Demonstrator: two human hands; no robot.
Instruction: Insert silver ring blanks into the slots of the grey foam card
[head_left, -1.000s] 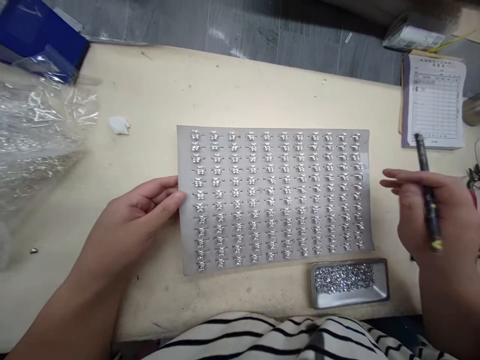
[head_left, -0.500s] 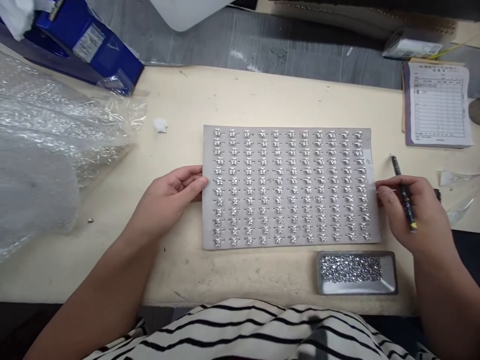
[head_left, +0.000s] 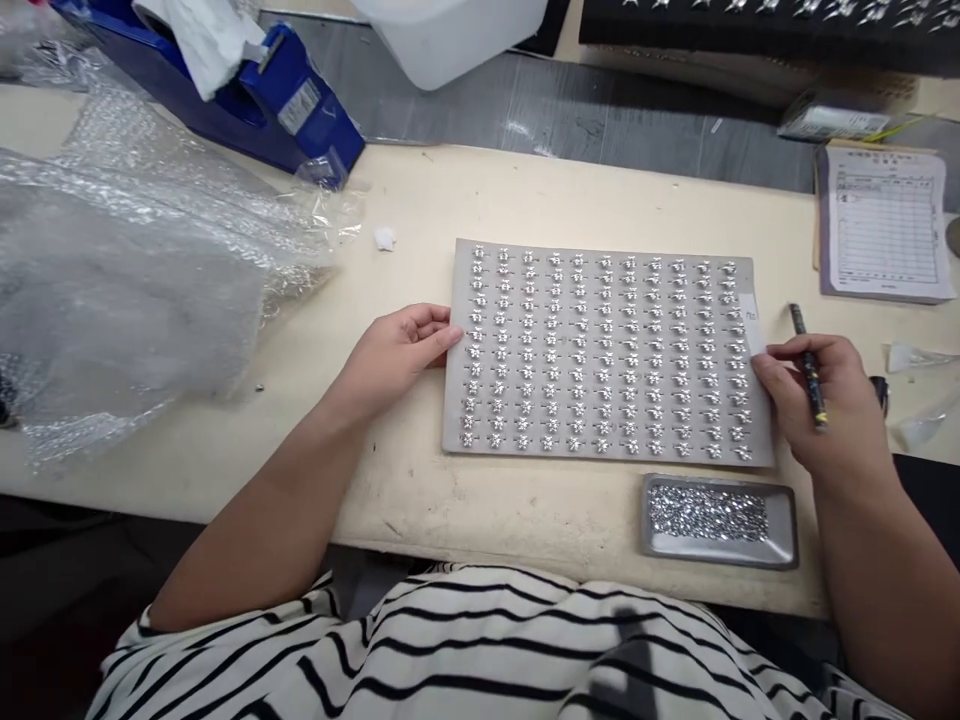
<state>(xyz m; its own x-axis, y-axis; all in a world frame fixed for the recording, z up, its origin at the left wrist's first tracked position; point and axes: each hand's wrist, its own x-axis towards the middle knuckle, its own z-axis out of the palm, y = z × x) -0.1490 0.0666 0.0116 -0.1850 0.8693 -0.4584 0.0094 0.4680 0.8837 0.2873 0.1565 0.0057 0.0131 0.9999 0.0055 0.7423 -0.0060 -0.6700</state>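
On the cream workbench (head_left: 525,520), seen from your head camera, a grey card (head_left: 540,456) lies directly in front of you. Its long axis runs left to right, tilted slightly, and rows of small silver flower-shaped pieces (head_left: 600,350) cover it almost to the edges. Your left hand (head_left: 394,350) comes in from the left, its fingers (head_left: 427,325) pressed loosely together and nearly straight, their tips on the card's left short edge, pinching nothing. Your right hand (head_left: 832,400) is at the opposite short edge, its fingers curled, and holds a black pen (head_left: 808,375) between thumb and fingers; part of the grip is hidden. Its fingertips lie just beside a white paper label (head_left: 752,322) on the card. That hand is the nearer one to the metal tray (head_left: 784,525) of loose rhinestones (head_left: 709,513), which sits just below the card's right end. Left of the card lies a heap of bubble wrap (head_left: 135,280), with a small white scrap (head_left: 385,238) near it. Beyond are a blue tape dispenser (head_left: 300,110) and a white plastic tub (head_left: 450,40). A printed form pad (head_left: 885,225) lies at the far right, and your striped shirt (head_left: 450,650) fills the bottom of the view.
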